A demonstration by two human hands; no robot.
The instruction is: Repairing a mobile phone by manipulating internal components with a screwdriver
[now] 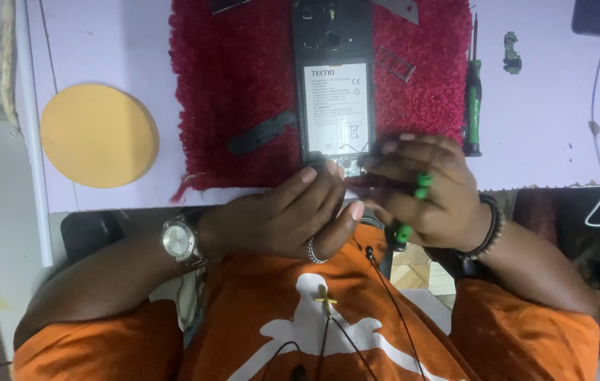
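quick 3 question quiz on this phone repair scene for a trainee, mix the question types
1. True or false: the opened phone lies on the red mat.
2. What does the right hand hold? A) a green-handled tool B) a yellow disc C) a white cable
3. Fill in: the left hand wears a ring and, at the wrist, a ____.

Key
1. True
2. A; a second green screwdriver lies on the table right of the mat.
3. Wristwatch

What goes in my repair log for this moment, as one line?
left hand: steadies opened phone | right hand: green-handled tool at bottom edge | surface: red mat
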